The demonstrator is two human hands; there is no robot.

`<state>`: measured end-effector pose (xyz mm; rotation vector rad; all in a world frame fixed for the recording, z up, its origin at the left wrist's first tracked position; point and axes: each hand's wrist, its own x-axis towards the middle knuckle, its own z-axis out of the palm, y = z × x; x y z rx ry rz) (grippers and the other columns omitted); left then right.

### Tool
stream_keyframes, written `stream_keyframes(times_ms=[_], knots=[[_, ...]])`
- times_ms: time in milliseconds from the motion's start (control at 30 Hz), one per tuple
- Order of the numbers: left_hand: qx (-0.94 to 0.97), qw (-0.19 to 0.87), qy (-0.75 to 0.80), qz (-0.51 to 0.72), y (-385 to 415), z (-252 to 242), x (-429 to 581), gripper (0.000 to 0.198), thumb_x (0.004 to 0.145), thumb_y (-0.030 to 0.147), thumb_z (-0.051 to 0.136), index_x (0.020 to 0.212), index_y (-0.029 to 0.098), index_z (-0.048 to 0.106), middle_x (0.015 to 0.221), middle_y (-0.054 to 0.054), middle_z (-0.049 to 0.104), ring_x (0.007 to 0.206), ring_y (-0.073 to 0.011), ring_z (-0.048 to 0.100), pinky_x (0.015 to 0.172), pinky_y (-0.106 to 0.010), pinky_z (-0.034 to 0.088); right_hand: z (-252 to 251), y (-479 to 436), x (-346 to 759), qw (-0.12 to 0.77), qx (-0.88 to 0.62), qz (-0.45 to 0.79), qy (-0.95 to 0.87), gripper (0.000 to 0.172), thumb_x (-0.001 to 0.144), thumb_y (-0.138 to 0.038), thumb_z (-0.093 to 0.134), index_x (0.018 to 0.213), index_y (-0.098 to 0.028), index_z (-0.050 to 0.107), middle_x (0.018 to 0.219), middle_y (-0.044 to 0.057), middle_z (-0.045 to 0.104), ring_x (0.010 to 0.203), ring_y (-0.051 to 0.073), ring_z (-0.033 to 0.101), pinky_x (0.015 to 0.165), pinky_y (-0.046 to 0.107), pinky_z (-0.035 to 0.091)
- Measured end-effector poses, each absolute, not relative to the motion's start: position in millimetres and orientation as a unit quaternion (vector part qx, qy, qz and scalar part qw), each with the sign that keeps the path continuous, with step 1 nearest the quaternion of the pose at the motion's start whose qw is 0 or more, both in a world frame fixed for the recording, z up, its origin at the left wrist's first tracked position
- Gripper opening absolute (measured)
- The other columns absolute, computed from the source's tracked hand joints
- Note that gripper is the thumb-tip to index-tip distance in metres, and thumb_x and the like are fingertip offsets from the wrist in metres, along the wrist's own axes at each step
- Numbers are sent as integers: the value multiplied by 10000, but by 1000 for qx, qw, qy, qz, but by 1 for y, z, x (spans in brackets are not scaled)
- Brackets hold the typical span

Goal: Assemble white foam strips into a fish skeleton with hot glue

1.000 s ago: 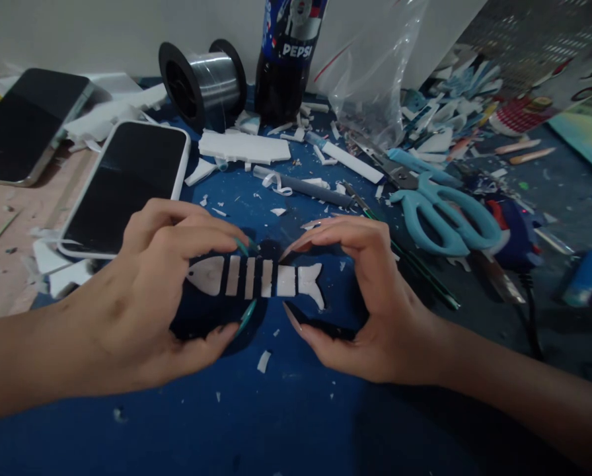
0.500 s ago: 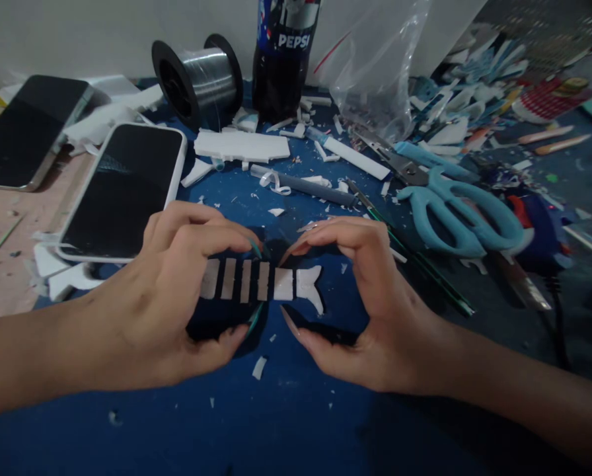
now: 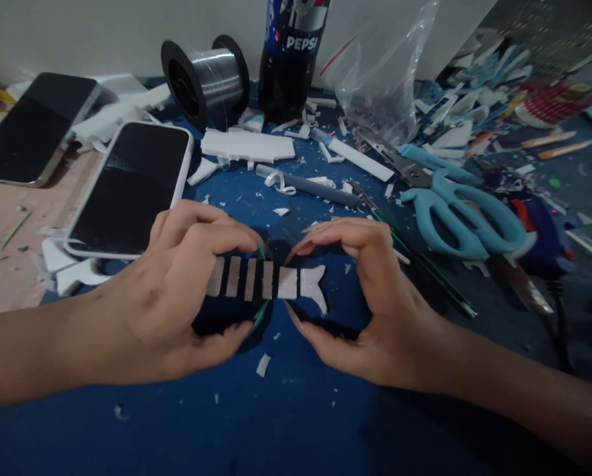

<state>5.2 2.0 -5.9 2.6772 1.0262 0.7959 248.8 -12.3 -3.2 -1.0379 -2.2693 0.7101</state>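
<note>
The left hand (image 3: pixel 182 291) arches around thin strips (image 3: pixel 250 280), thumb and fingers apart. The right hand (image 3: pixel 382 297), likewise parted, frames a white tail (image 3: pixel 312 283).

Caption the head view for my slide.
Left hand and right hand frame a row of flat pieces ending in a fishtail.

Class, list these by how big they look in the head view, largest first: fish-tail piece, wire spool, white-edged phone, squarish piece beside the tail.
1. White-edged phone
2. Wire spool
3. Fish-tail piece and squarish piece: they look too alike to rank.
</note>
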Motion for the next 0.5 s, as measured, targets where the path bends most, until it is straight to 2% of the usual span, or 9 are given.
stream_keyframes(times_ms=[100, 500], knots=[[910, 112, 331, 223, 2, -3, 4, 565, 729, 334, 695, 1176, 187, 383, 1113, -102, 554, 1076, -273, 497, 757, -467, 507, -2, -12, 248, 270, -384, 263, -843, 494, 765, -202, 655, 1151, -206, 348, 1123, 123, 437, 1105, 311, 484, 912, 538, 451], [912, 101, 315, 243, 2, -8, -1, 566, 753, 376, 678, 1196, 155, 402, 1129, -107, 536, 1091, -274, 472, 730, -448, 497, -2, -13, 249, 264, -392, 286, -834, 504, 763, -193, 665, 1153, -213, 347, 1145, 124, 444, 1118, 310, 480, 925, 531, 448]])
